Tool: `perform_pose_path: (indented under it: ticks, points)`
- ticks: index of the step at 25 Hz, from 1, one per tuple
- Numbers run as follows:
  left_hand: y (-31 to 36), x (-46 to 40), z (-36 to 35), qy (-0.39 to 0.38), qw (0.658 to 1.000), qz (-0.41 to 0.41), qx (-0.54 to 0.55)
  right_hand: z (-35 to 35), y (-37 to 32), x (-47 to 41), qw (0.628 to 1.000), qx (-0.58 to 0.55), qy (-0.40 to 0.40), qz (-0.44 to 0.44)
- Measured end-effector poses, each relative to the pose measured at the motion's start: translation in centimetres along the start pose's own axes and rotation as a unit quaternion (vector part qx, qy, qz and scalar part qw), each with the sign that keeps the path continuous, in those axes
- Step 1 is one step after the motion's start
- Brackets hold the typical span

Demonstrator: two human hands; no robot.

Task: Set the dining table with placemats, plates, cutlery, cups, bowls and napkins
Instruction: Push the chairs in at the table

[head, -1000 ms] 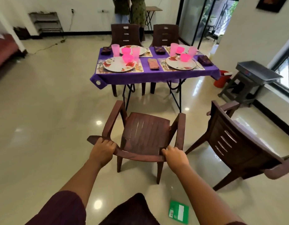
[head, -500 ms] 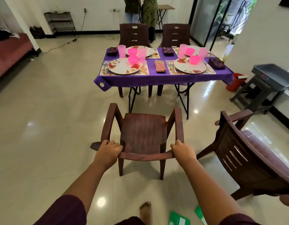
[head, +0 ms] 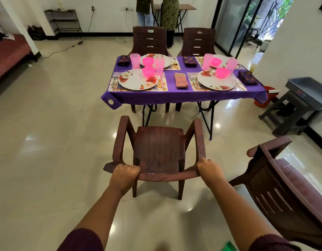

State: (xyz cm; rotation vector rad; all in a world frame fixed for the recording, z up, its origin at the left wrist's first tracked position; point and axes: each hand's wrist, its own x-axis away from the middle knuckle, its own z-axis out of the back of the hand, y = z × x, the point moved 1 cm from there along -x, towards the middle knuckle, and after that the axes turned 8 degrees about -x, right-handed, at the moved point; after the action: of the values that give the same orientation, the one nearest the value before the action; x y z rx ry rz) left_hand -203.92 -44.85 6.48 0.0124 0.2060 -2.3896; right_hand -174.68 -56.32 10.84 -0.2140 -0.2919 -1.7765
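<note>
Both arms reach forward in dark maroon sleeves. Left hand [head: 124, 175] curls its fingers over the top rail of a dark brown moulded plastic armchair [head: 159, 151] at its left corner; right hand [head: 210, 171] grips the same rail at the right corner. The chair faces away, its seat towards the table, legs on the glossy cream tiled floor [head: 47, 142].

Just right — a second brown plastic armchair [head: 287, 187], turned at an angle, apart from the held one.

Beyond stands a folding table under a purple tablecloth [head: 183, 96]. Near row: two floral white plates [head: 137, 80] on patterned placemats [head: 163, 86], each plate bearing a bright pink plastic bowl [head: 148, 71]; a tall pink tumbler [head: 159, 65] by the left plate; cutlery [head: 114, 79] beside the plates; a folded red-checked napkin [head: 181, 80] between the two settings. Far row — two more settings with pink cups and bowls, and dark folded napkins [head: 123, 60].

Two brown chairs [head: 149, 40] stand at the far side. A grey stand [head: 299, 104] sits at right.
</note>
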Motion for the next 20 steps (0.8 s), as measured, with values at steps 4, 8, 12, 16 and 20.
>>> perform_pose_path:
  ticks: [4,8,12,16,20]
  points:
    - [1.1,-1.6,0.7,0.0,1.0,0.0,-0.01,1.6,1.2,-1.5,1.0,0.009,0.001,-0.019]
    - [-0.2,-3.4,0.9,-0.011,1.0,0.0,-0.027,2.4,0.8,-3.2,1.0,0.011,-0.003,-0.026]
    - [-3.9,-5.0,0.5,-0.086,0.994,0.057,-0.038,2.7,-1.3,-5.7,1.0,0.005,-0.009,-0.015]
    - [-4.3,-6.5,0.1,-0.093,0.99,0.075,-0.071,3.0,-1.4,-7.5,1.0,0.0,-0.015,-0.022]
    - [-5.5,-7.6,-0.2,-0.089,0.989,0.08,-0.086,3.5,-1.5,-9.2,1.0,0.003,-0.012,-0.013]
